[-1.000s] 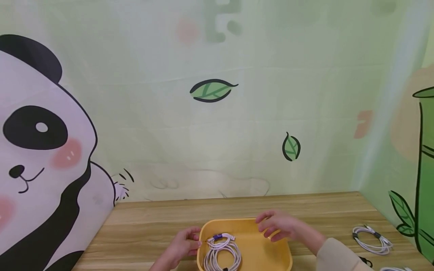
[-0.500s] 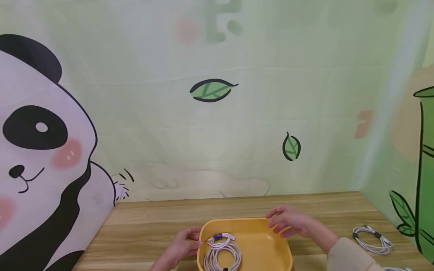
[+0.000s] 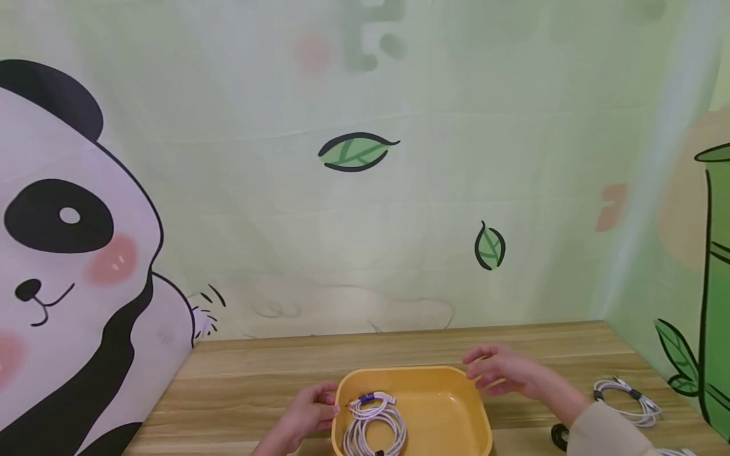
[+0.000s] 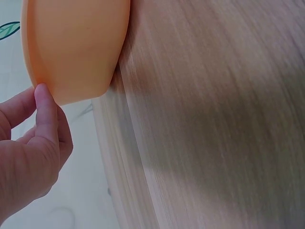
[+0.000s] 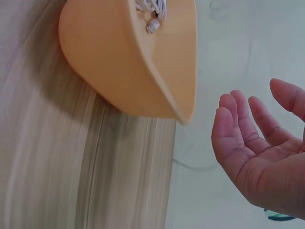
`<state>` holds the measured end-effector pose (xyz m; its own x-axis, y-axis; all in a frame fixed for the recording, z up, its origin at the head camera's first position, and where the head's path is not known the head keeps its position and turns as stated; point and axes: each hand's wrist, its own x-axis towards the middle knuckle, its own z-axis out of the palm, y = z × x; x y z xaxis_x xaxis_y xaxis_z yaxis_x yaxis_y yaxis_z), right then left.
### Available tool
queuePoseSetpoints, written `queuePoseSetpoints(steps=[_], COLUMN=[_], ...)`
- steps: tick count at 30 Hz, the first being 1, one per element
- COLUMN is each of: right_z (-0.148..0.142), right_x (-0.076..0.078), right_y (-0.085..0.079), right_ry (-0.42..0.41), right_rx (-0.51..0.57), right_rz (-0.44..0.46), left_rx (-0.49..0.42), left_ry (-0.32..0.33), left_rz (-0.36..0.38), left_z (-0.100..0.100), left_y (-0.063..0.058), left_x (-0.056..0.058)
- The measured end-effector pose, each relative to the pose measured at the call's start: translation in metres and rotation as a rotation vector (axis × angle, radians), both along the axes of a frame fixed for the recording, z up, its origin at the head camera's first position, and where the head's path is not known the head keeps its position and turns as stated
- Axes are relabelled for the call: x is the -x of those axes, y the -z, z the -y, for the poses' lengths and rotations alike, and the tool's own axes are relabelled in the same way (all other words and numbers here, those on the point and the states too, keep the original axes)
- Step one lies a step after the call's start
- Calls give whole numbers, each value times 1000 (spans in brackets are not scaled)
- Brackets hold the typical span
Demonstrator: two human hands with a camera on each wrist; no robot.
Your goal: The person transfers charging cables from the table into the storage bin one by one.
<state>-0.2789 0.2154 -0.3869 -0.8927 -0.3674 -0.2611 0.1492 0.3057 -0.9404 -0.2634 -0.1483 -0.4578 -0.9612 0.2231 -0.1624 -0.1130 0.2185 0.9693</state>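
Note:
A yellow plastic bin (image 3: 439, 418) stands on the wooden table, with a coiled white cable (image 3: 374, 430) in its left half; a blue tie and a USB plug show on the coil. My left hand (image 3: 308, 410) pinches the bin's left rim. In the left wrist view the thumb (image 4: 43, 93) presses the outer wall just below the rim. My right hand (image 3: 504, 370) hovers off the far right corner, fingers loosely bent and holding nothing. The right wrist view shows that hand (image 5: 262, 152) palm up to the camera, apart from the bin.
On the right of the table (image 3: 256, 367) lies another coiled white cable (image 3: 627, 405) with black ties. A black coil (image 3: 559, 437) peeks out beside the right sleeve (image 3: 607, 434). Part of a further white cable (image 3: 675, 452) shows at the bottom edge. A panda-printed backdrop (image 3: 365, 221) rises behind.
My right hand has drawn back from over the bin, moving right and slightly away past its far right corner. The left hand, bin and cable inside stay put.

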Motion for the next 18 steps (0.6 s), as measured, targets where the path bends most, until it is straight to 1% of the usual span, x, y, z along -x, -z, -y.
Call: queuePoseSetpoints(steps=[10, 18], right_z=[-24, -44], right_x=[-3, -6], right_y=[2, 8], right_ry=[35, 30], right_rx=[-34, -29], right_rz=[-6, -11], left_rx=[4, -4], left_ry=[-1, 4], left_rz=[4, -2], left_z=[-1, -1], left_y=[-1, 0], left_x=[0, 0])
